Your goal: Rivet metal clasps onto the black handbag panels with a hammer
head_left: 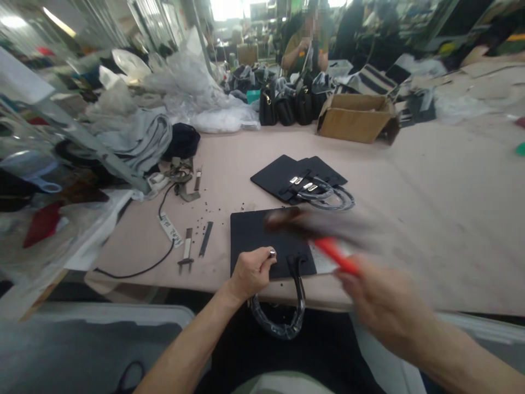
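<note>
My left hand (253, 269) is closed around a metal punch (272, 252), of which only the shiny round end shows above the fingers. That fist rests over a flat black bag panel (250, 232) at the table's front edge. From the panel, a plastic-wrapped black handle (276, 328) hangs down over the edge. In my right hand (381, 301) is a hammer (334, 254) with a red grip. Its head is smeared by motion above the panel. The punch's lower end is hidden by my left hand.
Beyond the panel lie more black panels (274, 178) with wrapped handles. On the left are a craft knife (186, 251), a grey metal strip (205, 239), scattered small black bits and a cable (143, 273). Black bags (268, 104) and a cardboard box (355, 120) stand at the back; a person sits beyond.
</note>
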The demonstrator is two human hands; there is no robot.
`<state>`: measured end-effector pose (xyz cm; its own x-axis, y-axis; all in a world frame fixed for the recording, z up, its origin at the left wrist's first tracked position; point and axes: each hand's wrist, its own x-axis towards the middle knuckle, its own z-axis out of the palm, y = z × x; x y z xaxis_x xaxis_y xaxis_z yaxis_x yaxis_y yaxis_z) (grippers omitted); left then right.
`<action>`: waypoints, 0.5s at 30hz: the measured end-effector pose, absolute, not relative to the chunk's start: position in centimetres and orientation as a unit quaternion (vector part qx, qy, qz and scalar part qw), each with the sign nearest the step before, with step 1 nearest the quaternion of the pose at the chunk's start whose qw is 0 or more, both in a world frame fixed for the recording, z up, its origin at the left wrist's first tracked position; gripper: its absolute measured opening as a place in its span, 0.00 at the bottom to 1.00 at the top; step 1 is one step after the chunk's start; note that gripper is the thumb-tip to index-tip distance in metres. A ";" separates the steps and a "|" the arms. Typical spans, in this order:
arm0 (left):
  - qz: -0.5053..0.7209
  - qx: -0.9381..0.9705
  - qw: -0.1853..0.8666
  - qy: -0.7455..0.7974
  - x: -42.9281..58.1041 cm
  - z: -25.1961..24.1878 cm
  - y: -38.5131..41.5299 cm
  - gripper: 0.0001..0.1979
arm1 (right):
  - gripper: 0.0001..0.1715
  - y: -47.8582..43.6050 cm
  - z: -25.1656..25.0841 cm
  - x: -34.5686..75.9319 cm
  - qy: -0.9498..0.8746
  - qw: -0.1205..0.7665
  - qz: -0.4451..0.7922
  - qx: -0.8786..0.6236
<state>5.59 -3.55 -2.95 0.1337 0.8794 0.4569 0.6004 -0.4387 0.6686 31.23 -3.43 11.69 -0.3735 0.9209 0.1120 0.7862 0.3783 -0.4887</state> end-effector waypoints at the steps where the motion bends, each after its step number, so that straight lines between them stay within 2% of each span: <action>1: 0.422 0.736 0.160 0.504 5.6 -3.0 -3.5 0.07 | 0.30 -3.2 11.0 31.1 -0.824 0.161 0.183 -0.512; 3: 0.424 0.737 0.152 0.504 5.6 -3.1 -3.5 0.07 | 0.28 -2.4 9.8 31.5 -0.837 0.102 0.201 -0.499; 5: 0.424 0.738 0.153 0.501 5.6 -3.2 -3.5 0.06 | 0.27 -1.5 9.2 32.5 -0.819 0.086 0.227 -0.520; 8: 0.416 0.743 0.161 0.499 5.5 -3.1 -3.5 0.06 | 0.28 -0.2 7.7 34.8 -0.736 0.121 0.298 -0.595; 12: 0.413 0.751 0.155 0.491 5.5 -2.9 -3.5 0.07 | 0.28 0.9 3.3 38.8 -0.564 0.170 0.412 -0.695; 15: 0.415 0.750 0.149 0.492 5.6 -2.7 -3.5 0.06 | 0.29 1.9 0.6 41.7 -0.552 0.170 0.390 -0.717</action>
<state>5.57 -3.48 -2.71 0.1705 0.8623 0.4768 0.6148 -0.4712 0.6324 41.66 1.92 0.56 0.0864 0.9246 -0.3709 0.6597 -0.3321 -0.6742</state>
